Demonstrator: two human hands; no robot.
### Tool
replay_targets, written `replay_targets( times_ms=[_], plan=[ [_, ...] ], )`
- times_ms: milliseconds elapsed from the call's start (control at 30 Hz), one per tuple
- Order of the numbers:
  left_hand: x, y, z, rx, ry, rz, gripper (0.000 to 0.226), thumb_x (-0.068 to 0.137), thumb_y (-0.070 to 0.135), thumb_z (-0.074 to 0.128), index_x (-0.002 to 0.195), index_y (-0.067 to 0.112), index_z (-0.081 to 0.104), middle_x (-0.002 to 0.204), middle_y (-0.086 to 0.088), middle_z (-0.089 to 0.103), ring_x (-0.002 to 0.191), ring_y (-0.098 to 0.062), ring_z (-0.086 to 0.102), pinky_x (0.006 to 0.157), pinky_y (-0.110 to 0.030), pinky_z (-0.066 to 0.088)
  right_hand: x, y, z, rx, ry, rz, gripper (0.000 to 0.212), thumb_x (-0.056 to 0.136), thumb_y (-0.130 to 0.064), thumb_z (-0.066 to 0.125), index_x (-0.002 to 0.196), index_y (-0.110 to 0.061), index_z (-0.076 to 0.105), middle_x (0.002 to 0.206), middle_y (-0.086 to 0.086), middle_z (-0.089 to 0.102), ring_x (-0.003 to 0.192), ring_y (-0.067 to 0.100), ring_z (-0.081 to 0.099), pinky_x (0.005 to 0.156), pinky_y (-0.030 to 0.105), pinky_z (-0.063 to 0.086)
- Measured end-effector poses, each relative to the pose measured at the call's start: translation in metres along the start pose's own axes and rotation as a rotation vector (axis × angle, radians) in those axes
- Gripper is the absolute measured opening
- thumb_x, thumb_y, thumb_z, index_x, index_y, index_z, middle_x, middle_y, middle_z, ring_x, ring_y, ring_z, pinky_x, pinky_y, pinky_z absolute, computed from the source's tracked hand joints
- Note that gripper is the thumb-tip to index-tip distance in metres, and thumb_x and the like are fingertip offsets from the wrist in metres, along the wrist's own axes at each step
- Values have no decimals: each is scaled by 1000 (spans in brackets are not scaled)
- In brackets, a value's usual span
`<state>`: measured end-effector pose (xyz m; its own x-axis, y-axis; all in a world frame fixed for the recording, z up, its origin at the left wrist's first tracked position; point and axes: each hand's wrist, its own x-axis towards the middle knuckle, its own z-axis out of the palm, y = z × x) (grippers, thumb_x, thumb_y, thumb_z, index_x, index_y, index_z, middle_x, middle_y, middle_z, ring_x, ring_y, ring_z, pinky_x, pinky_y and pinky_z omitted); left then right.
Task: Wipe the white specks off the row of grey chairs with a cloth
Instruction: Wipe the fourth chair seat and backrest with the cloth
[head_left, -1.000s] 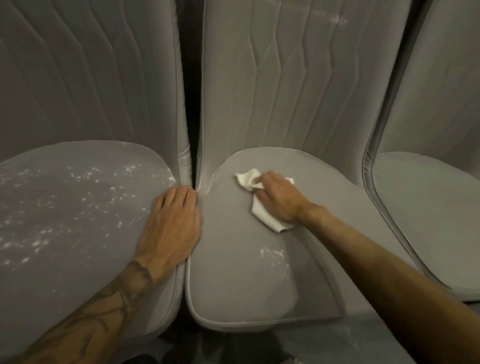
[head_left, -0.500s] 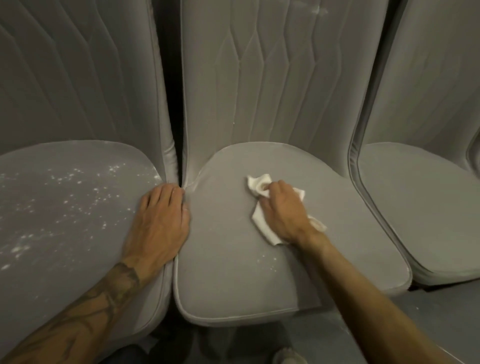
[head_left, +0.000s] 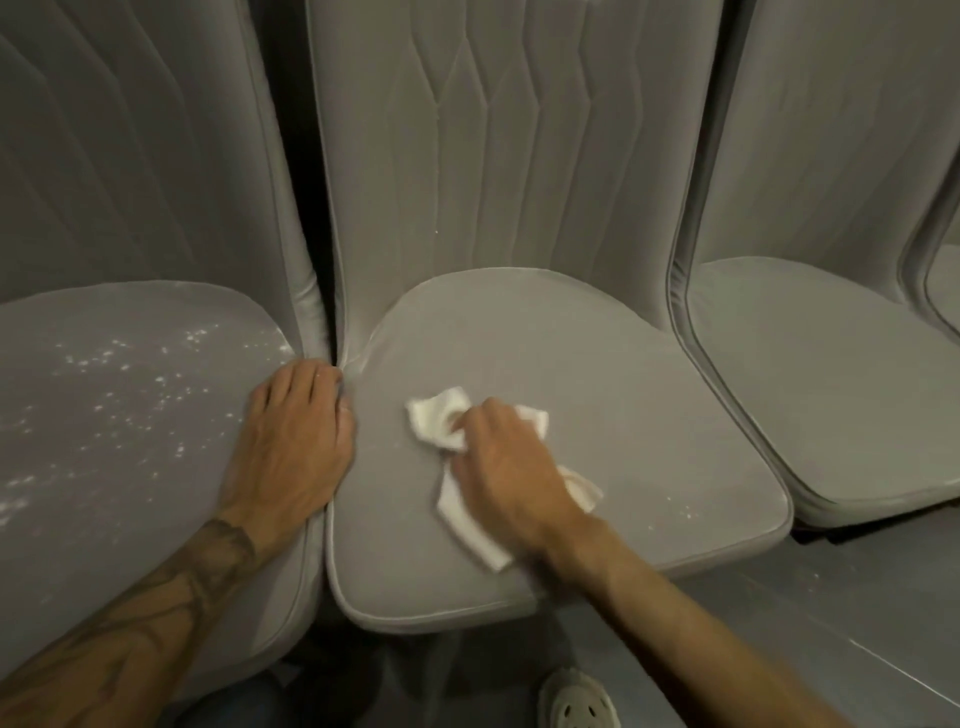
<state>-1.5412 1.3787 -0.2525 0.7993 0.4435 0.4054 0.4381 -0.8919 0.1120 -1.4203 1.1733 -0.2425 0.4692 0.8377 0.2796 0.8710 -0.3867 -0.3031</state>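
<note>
1. Three grey chairs stand in a row, seat edges almost touching: left chair (head_left: 130, 519), middle chair (head_left: 571, 338), right chair (head_left: 831, 389). All have stitched, upholstered backs.
2. Grey floor (head_left: 831, 623) shows beyond the seat fronts, lower right.
3. Left chair seat: white specks (head_left: 171, 379) lie scattered thickly over its rear and right portions.
4. Middle chair seat: a few faint specks near the front right corner.
5. Left hand (head_left: 293, 447): lies flat on the right edge of the left chair seat, fingers straight and holding nothing. The fingertips reach the gap between the two chairs.
6. Right hand (head_left: 509, 467): at the centre of the middle chair seat, fingers curled round the cloth (head_left: 434, 423), pressing it onto the upholstery.
7. Cloth: white and crumpled. Its ends protrude past the hand on the far, near and right sides.
8. Shoe (head_left: 576, 701): pale, perforated, on the floor below the middle chair's front edge.
</note>
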Motion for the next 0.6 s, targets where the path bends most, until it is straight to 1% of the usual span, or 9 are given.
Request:
replay_targets(
  times_ms=[67,133,233,300,367,433,500,533,600],
  plan=[
    [0,-1,2,5,3,9,25,98,24,39,110,8,55,106,-16,57,100,-37,54,88,-51,43,-10,-7,-2,50,-68,-124,18,96,-27,44,101,-10,51,99,11,50,86,29,46,78,41,36],
    [0,-2,2,-2,12,13,25,98,24,39,110,9,55,105,-16,57,99,-37,53,86,-51,43,-5,15,-15,13,-94,-108,23,99,-26,45,106,-7,54,104,14,52,91,33,48,83,44,37],
    [0,-2,3,-2,23,23,21,99,23,39,108,10,53,104,-15,55,96,-36,51,85,-51,42,7,54,-31,-120,-60,141,22,102,-23,45,111,-5,52,111,14,51,102,35,48,90,43,35],
    [0,-3,4,-9,30,21,21,99,24,39,107,11,52,103,-15,55,96,-35,51,85,-51,42,5,47,-27,-218,-6,251,21,102,-23,41,113,-8,50,112,11,51,103,33,48,89,41,33],
    [-1,-4,6,-6,37,18,21,99,25,38,107,11,52,103,-14,55,95,-34,51,85,-50,42,-3,15,-12,-134,4,149,20,99,-21,45,110,-7,54,107,13,52,96,34,49,84,44,35],
    [-1,-6,7,-1,38,20,22,99,25,38,108,10,53,103,-15,55,96,-34,51,84,-49,42,-18,-11,-6,10,-41,-38,22,97,-26,45,105,-8,55,103,12,52,90,30,47,80,42,35],
    [-1,-6,8,-8,40,19,22,100,25,38,107,10,53,102,-15,55,95,-34,51,84,-49,42,-21,0,-17,33,-123,-125,26,97,-29,45,110,-9,55,107,10,52,93,28,47,84,40,36],
    [-1,-6,7,-14,45,21,22,100,25,37,107,11,52,102,-15,55,94,-33,50,84,-49,41,-18,16,-26,21,-137,-108,25,98,-28,47,113,-9,55,110,11,52,95,30,48,86,41,37],
    [-1,-6,6,-24,48,34,21,100,25,36,106,11,51,101,-13,53,93,-32,48,83,-48,40,-12,54,-42,-39,-121,26,24,100,-24,50,115,-5,55,112,15,53,100,34,50,91,45,37]
  ],
)
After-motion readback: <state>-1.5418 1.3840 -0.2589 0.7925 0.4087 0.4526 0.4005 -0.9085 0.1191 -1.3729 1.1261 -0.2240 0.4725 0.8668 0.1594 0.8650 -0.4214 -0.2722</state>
